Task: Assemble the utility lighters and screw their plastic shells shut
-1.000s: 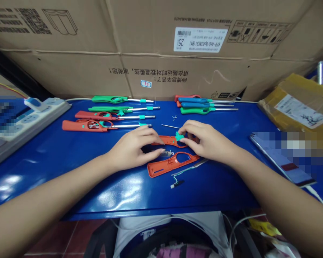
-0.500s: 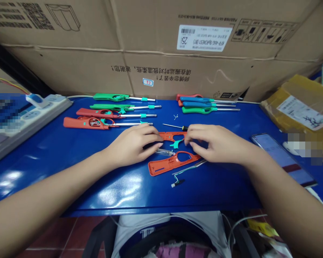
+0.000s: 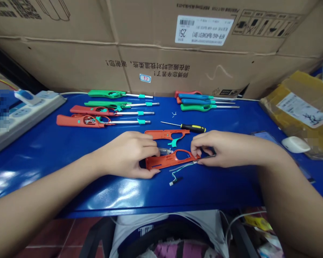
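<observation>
My left hand (image 3: 130, 154) is closed round the wide left end of the nearer orange lighter shell half (image 3: 168, 161). My right hand (image 3: 218, 148) pinches that shell's narrow right end, close to a metal tube with thin wires (image 3: 174, 175) trailing from it. Just behind lies the other orange shell half (image 3: 161, 134), with a teal trigger (image 3: 174, 142) at its grip opening. A clear fuel tank (image 3: 164, 151) sits between the two halves, partly hidden by my left fingers.
A black-and-yellow screwdriver (image 3: 193, 128) and several small screws (image 3: 174, 114) lie farther back. Lighters with orange and green bodies (image 3: 83, 120) are at left, more (image 3: 196, 101) at right. A power strip (image 3: 27, 114), phone (image 3: 266, 135), white mouse (image 3: 296, 144) and taped parcel (image 3: 307, 107) flank the table.
Both hands have come from the farther shell half to the nearer one and taken hold of its ends. The farther half and the screwdriver are now more exposed.
</observation>
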Available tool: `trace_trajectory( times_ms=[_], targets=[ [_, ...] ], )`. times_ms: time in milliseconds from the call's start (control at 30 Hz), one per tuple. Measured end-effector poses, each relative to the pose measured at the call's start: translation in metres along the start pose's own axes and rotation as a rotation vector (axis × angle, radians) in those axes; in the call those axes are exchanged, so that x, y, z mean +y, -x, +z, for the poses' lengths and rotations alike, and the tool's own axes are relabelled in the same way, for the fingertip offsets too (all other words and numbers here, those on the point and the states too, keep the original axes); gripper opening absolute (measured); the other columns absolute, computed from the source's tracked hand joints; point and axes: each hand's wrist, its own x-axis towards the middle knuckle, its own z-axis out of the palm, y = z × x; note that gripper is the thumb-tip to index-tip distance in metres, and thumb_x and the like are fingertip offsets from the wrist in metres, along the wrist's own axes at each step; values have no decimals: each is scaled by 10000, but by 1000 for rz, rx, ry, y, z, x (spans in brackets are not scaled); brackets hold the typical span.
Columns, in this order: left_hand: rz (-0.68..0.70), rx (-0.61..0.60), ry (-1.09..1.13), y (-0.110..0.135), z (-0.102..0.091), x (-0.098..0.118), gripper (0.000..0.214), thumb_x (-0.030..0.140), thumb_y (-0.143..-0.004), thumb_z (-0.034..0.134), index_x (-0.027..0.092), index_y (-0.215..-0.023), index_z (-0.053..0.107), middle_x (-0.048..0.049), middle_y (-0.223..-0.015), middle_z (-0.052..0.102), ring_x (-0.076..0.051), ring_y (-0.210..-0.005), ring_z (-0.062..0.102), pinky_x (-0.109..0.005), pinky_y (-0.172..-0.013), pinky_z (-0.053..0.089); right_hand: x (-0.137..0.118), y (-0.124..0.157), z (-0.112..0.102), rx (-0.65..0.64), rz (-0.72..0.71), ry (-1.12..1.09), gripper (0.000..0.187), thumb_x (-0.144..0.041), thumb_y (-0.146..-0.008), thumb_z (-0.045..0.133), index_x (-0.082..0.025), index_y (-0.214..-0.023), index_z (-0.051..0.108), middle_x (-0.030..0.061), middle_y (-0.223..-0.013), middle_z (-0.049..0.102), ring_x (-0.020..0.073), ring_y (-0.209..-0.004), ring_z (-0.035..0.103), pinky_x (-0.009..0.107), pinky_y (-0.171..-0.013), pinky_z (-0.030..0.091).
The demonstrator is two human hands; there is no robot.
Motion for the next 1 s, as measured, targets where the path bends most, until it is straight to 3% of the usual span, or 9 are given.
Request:
trace_trajectory(
  times_ms=[133, 233, 400, 800, 867, 1000],
  targets=[
    [-40, -27, -27, 1, -6, -5, 231, 399, -859, 678, 195, -954, 727, -17, -814, 703, -194, -736, 639, -318, -665, 464, 0, 0, 3, 43, 132, 51, 197, -178, -767, 616, -241, -952, 587, -23, -798, 614, 131, -648, 518, 253, -552, 314],
    [-63, -40, -26, 2, -9, -7, 234, 391, -864, 675, 201, -988, 731, -25, -874, 726, -200, -791, 668, -312, -703, 487, 0, 2, 3, 7, 162, 61, 148, -149, -749, 590, -237, -867, 568, -23, -787, 621, 125, -621, 513, 253, -534, 307],
    [-94, -65, -13, 2, -11, -8, 226, 386, -859, 680, 206, -986, 732, -28, -894, 736, -200, -825, 687, -304, -740, 510, -2, 3, 2, 16, 45, -14, 170, -99, -741, 572, -235, -842, 574, -40, -740, 601, 117, -616, 515, 238, -542, 336],
    [-94, -65, -25, 1, -11, -7, 212, 380, -858, 672, 192, -943, 719, -36, -876, 723, -196, -797, 678, -293, -704, 503, 4, -3, 3, 280, -107, -1, 79, -169, -820, 615, -205, -889, 602, -35, -739, 588, 100, -606, 465, 242, -581, 315],
    [-89, -57, -23, 1, -11, -8, 210, 377, -862, 667, 190, -943, 721, -37, -881, 726, -194, -799, 679, -290, -705, 503, 2, -2, 2, 271, -93, -4, 70, -178, -827, 615, -207, -889, 600, -45, -709, 582, 94, -583, 460, 240, -574, 313],
    [-89, -45, -17, 2, -10, -8, 232, 387, -869, 670, 206, -1003, 727, -36, -921, 742, -198, -819, 694, -293, -731, 512, 2, -2, 2, 126, -17, -8, 42, -186, -830, 618, -216, -854, 599, -51, -686, 595, 93, -574, 495, 231, -552, 318]
  ],
)
